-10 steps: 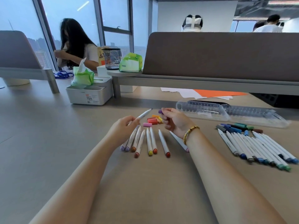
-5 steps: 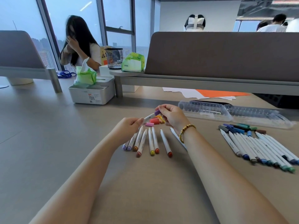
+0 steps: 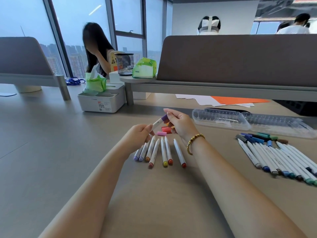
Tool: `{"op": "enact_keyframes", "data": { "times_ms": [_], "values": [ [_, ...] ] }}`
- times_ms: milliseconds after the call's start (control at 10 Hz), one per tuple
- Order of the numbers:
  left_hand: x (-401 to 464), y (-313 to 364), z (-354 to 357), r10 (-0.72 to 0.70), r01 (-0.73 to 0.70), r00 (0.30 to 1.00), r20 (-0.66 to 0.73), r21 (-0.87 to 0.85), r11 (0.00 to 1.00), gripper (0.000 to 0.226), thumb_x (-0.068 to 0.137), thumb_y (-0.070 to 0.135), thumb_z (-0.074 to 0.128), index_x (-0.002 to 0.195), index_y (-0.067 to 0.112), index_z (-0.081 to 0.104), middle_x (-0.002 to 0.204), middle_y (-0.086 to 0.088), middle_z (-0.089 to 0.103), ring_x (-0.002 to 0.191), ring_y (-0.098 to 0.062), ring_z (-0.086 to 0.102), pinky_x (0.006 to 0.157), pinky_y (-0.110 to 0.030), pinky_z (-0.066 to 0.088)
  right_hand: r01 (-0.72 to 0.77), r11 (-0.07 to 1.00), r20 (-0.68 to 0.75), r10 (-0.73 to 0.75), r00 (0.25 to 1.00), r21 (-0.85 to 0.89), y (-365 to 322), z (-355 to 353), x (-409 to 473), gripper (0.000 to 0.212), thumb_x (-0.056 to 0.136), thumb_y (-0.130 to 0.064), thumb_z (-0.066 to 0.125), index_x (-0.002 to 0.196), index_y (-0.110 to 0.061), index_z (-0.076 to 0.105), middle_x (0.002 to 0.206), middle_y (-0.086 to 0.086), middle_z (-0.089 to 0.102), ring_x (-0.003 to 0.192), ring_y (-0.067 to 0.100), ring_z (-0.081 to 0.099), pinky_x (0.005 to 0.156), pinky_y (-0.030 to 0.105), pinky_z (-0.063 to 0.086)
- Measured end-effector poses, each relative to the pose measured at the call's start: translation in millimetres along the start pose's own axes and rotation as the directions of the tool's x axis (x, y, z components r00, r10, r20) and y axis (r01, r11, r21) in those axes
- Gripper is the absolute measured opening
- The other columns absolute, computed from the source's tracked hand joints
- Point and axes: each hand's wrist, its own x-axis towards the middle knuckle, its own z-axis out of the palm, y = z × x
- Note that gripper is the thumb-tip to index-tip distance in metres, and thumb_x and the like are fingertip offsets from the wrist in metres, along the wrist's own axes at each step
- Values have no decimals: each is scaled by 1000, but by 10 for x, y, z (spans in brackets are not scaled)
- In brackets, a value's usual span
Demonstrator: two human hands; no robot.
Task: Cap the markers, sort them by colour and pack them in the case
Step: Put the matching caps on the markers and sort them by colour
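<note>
My left hand (image 3: 139,134) grips the barrel of a white marker (image 3: 157,123) above the table. My right hand (image 3: 180,124) pinches the purple cap (image 3: 164,118) sitting on that marker's tip. Below the hands, several uncapped white markers (image 3: 158,152) with purple, orange, yellow and red ends lie fanned out. Loose pink, red and orange caps (image 3: 163,132) lie just beyond them. At the right lies a row of white markers with blue and green ends (image 3: 277,158), with several blue, green and brown caps (image 3: 257,137) behind it. The clear plastic case (image 3: 223,118) lies open farther back.
A white organiser box with green tissues (image 3: 101,100) stands at the back left. A grey desk divider (image 3: 236,60) runs across the back, with white and orange paper (image 3: 228,100) under it. A mesh cup (image 3: 124,64) and tissue pack (image 3: 145,68) rest on its shelf. People sit beyond.
My right hand brought the purple cap onto the tip of the marker held in my left hand, and both hands rose slightly. The view shifted a little.
</note>
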Motion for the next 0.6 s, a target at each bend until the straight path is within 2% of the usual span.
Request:
{"op": "enact_keyframes", "data": {
  "times_ms": [100,200,300,400,500,600],
  "values": [
    [44,-151,-80,10,36,982,-189,239,970,36,103,24,27,105,1,55,88,-12,60,80,-28,59,72,-36,47,-14,997,-58,9,998,-73,45,9,10,34,102,-20,35,130,-11,52,94,3,57,79,11,54,59,11,45],
    [71,-299,-164,-97,182,964,-248,346,920,39,101,22,27,118,-6,49,116,-23,57,107,-39,56,91,-45,46,-37,984,-163,8,987,-173,120,-118,56,34,102,-17,34,129,-8,52,99,5,56,85,12,52,64,11,43],
    [43,-308,-181,-129,204,978,-166,613,763,37,98,29,32,114,2,54,109,-15,60,103,-32,58,83,-36,45,-85,970,-199,39,979,-229,181,-262,105,34,100,-8,33,126,-7,54,98,4,56,75,8,50,58,11,38],
    [84,-307,-147,-152,173,984,-94,720,672,41,97,38,29,90,11,58,79,-3,61,75,-20,58,66,-29,45,-126,954,-217,66,974,-273,225,-375,124,34,98,-4,33,123,-8,55,103,8,58,63,2,42,52,14,33],
    [79,-305,-165,-215,168,976,-28,721,672,45,97,45,30,74,15,54,64,2,61,57,-13,55,57,-24,43,-152,940,-246,76,966,-306,270,-425,133,33,97,-4,33,120,-9,56,114,12,60,62,2,40,52,14,32],
    [52,-282,-195,-106,137,990,-88,745,653,39,97,45,32,77,16,48,70,1,58,63,-14,53,59,-26,42,-166,922,-245,81,966,-350,303,-409,116,32,97,-4,33,118,-9,57,113,13,61,63,3,40,53,15,33]
  ]
}}
